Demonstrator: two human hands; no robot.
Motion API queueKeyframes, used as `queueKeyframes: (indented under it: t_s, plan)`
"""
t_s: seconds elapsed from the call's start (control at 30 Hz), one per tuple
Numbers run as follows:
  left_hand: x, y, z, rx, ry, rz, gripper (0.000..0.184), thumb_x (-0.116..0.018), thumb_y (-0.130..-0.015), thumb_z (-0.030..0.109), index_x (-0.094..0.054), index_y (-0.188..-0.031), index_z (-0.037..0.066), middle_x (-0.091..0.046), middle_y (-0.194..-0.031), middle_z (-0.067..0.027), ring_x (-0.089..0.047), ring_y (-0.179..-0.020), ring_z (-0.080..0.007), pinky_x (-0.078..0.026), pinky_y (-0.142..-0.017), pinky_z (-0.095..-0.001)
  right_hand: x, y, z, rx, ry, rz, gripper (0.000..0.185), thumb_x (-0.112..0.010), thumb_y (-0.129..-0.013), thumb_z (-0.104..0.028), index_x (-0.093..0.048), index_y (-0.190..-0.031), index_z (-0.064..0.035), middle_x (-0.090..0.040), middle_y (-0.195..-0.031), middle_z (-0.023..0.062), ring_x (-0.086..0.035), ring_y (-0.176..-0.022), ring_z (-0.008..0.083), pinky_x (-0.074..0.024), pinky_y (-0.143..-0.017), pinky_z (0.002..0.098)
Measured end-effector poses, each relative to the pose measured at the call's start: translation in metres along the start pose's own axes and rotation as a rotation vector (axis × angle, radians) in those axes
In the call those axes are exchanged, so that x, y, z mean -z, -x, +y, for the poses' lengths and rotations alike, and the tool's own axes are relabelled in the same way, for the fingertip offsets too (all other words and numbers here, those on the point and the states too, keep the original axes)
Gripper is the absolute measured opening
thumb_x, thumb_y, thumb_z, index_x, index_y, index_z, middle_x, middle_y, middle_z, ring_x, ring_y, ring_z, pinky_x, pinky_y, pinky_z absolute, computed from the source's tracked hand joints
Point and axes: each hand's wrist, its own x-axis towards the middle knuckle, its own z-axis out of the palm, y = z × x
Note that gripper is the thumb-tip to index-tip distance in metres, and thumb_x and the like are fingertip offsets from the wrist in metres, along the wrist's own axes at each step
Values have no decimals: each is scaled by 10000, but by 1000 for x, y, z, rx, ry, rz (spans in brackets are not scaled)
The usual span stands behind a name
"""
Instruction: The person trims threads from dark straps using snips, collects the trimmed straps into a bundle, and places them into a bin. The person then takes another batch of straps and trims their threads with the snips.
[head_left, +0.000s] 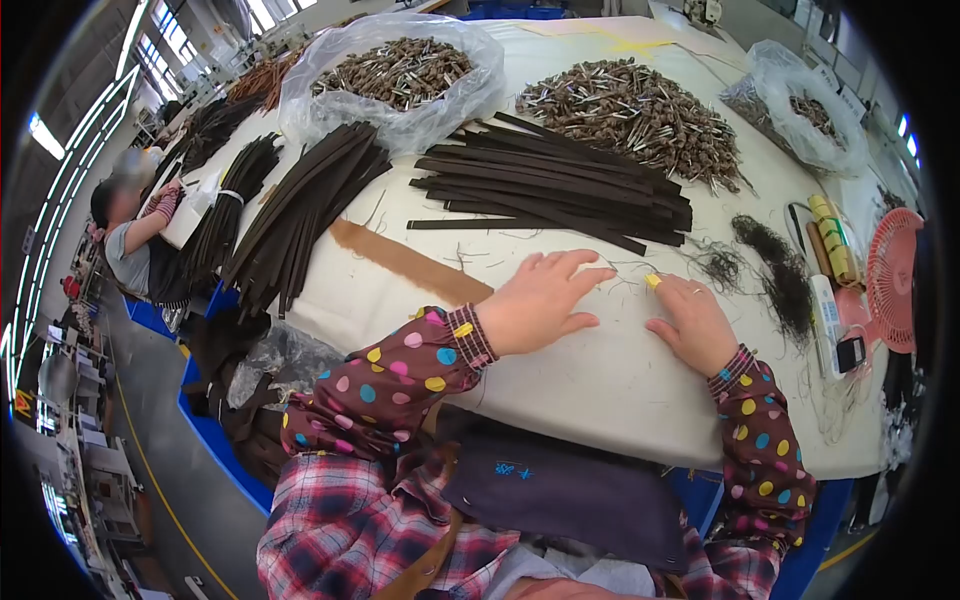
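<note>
My left hand [535, 305] hovers over the white table [600, 400], fingers apart and nothing in them. Across from it, my right hand [700, 325] has its thumb and fingers apart, with yellow tape round one fingertip and nothing visibly held. Loose dark threads [625, 275] lie on the cloth between and beyond the hands. Past them is a stack of dark brown fabric strips [550, 185], lying mostly sideways. A tan strip [405, 260] lies flat behind my left wrist.
Behind the strips is a heap of small brown pieces with shiny ends [640, 115]; a clear plastic bag [480, 60] holds more. Strip bundles [310, 210] hang over the left edge. A pink fan [893, 280] and thread clump [775, 270] are right. A co-worker [130, 230] sits far left.
</note>
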Motion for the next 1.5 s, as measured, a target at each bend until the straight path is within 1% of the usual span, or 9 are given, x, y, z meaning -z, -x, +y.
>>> queueKeyframes:
  t_s: [0.23, 0.33, 0.57, 0.67, 0.83, 1.03, 1.2, 1.37, 1.5]
  plan:
    - [46, 79, -74, 534, -76, -144, 445, -625, -892, 183, -491, -1294, 46, -523, -1259, -163, -521, -1148, -343, -419, -973, -426, -14, -70, -30, 183, -76, 145, 488, -642, -899, -246, -488, -1312, -38, -533, -1346, 142, -480, -1280, 317, -362, -1070, 446]
    - [55, 114, -76, 520, -100, -16, 444, -612, -893, 144, -476, -1300, 29, -529, -1252, -171, -524, -1147, -358, -431, -962, -418, -43, -128, -71, 326, -121, 84, 484, -603, -929, -300, -477, -1333, -66, -445, -1449, 109, -421, -1342, 302, -337, -1096, 470]
    - [98, 122, -64, 763, -3, -231, 433, -609, -899, 149, -490, -1301, 42, -599, -1160, -182, -575, -1079, -358, -464, -914, -401, -92, -174, -106, 459, -65, -145, 424, -485, -994, -373, -488, -1334, -119, -355, -1528, 51, -310, -1423, 269, -284, -1140, 509]
    - [96, 106, -70, 653, -88, -291, 411, -623, -898, 186, -526, -1278, 63, -589, -1214, -173, -569, -1100, -345, -439, -943, -425, -67, -135, -69, 385, -40, -210, 425, -476, -998, -371, -489, -1342, -122, -345, -1535, 44, -298, -1430, 258, -287, -1141, 499]
    - [40, 40, -53, 199, -44, -389, 440, -646, -887, 218, -526, -1292, 94, -524, -1313, -144, -499, -1212, -320, -384, -1026, -463, -11, -5, 27, 2, 118, -159, 424, -497, -985, -339, -492, -1342, -111, -357, -1531, 49, -336, -1404, 239, -305, -1121, 477]
    - [3, -60, 6, -174, 126, -370, 413, -662, -880, 180, -540, -1267, 107, -562, -1274, -108, -530, -1170, -304, -350, -1071, -495, 29, 61, 94, -359, 236, -10, 363, -562, -945, -341, -572, -1231, -119, -596, -1285, 51, -509, -1236, 221, -327, -1077, 509]
    - [-19, -95, 36, -262, 272, -262, 408, -676, -848, 97, -561, -1239, 100, -596, -1219, -89, -548, -1142, -283, -359, -1067, -487, 40, 55, 95, -371, 30, 411, 374, -623, -910, -368, -604, -1177, -108, -663, -1111, 82, -594, -1102, 265, -349, -1039, 536]
    - [-6, -94, 39, -337, 292, -44, 242, -653, -811, 9, -577, -1027, 87, -611, -1071, -99, -612, -1022, -278, -393, -1028, -511, 28, 65, 93, -446, 67, 480, 326, -683, -872, -300, -602, -1109, -91, -645, -1079, 78, -587, -1076, 264, -348, -1041, 481]
    - [42, -99, 72, -474, 377, 78, 366, -662, -689, -71, -545, -933, 174, -584, -958, -75, -651, -855, -299, -427, -951, -599, 16, 60, 97, -409, 155, 538, 267, -705, -845, -236, -613, -1044, -85, -648, -1022, 71, -596, -990, 275, -385, -973, 446]
